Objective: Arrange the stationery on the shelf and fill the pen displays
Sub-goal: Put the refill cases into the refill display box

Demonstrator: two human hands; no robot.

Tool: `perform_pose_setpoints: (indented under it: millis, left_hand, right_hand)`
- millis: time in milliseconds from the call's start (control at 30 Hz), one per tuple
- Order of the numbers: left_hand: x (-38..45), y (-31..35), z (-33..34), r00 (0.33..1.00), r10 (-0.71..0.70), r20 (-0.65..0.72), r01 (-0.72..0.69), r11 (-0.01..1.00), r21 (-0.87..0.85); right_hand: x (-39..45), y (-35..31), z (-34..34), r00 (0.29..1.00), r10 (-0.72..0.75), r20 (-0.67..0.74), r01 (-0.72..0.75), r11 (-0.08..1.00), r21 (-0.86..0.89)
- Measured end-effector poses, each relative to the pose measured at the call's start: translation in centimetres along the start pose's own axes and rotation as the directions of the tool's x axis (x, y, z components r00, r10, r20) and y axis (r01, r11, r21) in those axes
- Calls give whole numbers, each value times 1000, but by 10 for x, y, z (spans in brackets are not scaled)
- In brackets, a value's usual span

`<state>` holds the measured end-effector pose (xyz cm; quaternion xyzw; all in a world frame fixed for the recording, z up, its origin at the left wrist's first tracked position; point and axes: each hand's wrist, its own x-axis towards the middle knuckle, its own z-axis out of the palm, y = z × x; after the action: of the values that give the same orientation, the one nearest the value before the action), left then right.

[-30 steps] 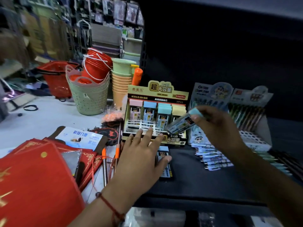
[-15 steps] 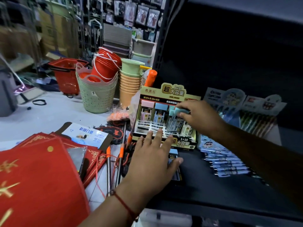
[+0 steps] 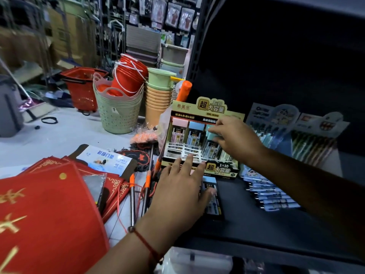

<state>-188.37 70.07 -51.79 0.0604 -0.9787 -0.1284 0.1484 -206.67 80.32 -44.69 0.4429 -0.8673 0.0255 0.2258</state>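
We see a teal-capped lead case (image 3: 212, 133) going into the display box (image 3: 199, 143) at the shelf's (image 3: 256, 218) front left; our right hand (image 3: 237, 139) has its fingers clamped on the cap, over the third column. The pink and blue columns look stocked and the white rack's front slots show gaps, so we judge filling partly done. Our left hand (image 3: 181, 192) lies flat, fingers apart, on a flat pack of cases (image 3: 212, 200) yet to load. Loose blue pens (image 3: 270, 196) lie beside the cartoon pen displays (image 3: 296, 131), unsorted. Red envelopes (image 3: 49, 214) crowd the floor.
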Motion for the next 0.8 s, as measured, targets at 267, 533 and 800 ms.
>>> perform_pose_setpoints:
  millis: [267,533,800]
  left_hand:
    - [1,-1,2,1000,-4,18,4,1000,19]
    - [-1,-2,6,1000,22,-19,-22,999,26]
    - [-7,-5,9,1000,14,12,-14,999,35]
  right_hand:
    - [-2,-9,3,999,14,38,-11,997,-73]
    - [-54,-26,-11,997,67,33,-68,996,56]
    - [-130,-52,19,920,189,344,-304,897,320]
